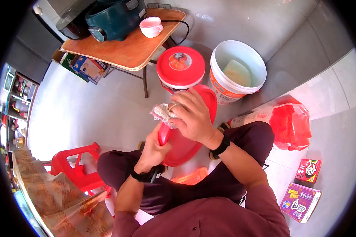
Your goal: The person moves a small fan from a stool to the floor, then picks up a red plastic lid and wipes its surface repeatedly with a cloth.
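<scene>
Between my knees a red plastic lid [182,148], round and wide, stands tilted. My left hand [155,146] grips its near-left rim, thumb over the inner face. A crumpled, frayed whitish cloth [163,114] with a pinkish edge is bunched in my right hand [191,115], just above the rim. Whether the cloth touches the lid is hard to tell. The lid's far right side shows behind my right hand, and part of its middle is hidden by that hand.
Ahead are a lidded red bucket [181,66] and an open white bucket [215,71] with pale contents. A wooden table [127,53] holds a green appliance [115,22] and pink cup [151,27]. A red stool [77,166] stands left; a red bag [289,127] and boxes [301,203] lie right.
</scene>
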`<state>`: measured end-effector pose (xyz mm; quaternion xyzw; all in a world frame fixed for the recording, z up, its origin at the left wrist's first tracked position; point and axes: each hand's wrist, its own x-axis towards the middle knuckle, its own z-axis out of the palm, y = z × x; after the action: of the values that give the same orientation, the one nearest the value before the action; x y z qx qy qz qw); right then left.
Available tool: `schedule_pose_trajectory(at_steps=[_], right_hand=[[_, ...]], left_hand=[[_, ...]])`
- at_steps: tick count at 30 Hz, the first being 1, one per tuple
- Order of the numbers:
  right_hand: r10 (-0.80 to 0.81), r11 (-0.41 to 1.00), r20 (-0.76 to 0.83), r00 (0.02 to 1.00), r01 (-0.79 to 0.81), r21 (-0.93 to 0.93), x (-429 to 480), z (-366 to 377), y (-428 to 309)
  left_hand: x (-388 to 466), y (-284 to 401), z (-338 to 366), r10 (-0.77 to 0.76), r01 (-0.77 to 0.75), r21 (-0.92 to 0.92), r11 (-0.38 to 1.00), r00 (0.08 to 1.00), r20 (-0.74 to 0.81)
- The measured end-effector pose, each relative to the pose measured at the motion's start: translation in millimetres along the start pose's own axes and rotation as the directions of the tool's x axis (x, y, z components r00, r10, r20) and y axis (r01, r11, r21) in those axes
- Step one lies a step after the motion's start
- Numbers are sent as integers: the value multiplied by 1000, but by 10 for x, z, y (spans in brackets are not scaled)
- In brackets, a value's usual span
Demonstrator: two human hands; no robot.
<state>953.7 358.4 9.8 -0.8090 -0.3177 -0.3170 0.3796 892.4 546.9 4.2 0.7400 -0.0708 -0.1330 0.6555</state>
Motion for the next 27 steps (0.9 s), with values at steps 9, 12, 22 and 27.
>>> schedule_pose_trajectory(at_steps=[9,12,22,27], right_hand=[[472,881,-97,876,-470,51,-24,-134,361],[111,993,-104,988,-106,54,-77,2,-115],[563,822,-121,817,-541,178,41,-109,426],[732,656,-49,680,-684,320,-66,-46,668]], left_hand=[[-25,-2,6,-12,11,-56,998,1000,-20],[-27,-166,-67,57,-56,87,995,998,-8],[-120,66,-53,46,-58,-126,990,995,-93],[-142,-13,-171,118,-132,-234,963,990,-70]])
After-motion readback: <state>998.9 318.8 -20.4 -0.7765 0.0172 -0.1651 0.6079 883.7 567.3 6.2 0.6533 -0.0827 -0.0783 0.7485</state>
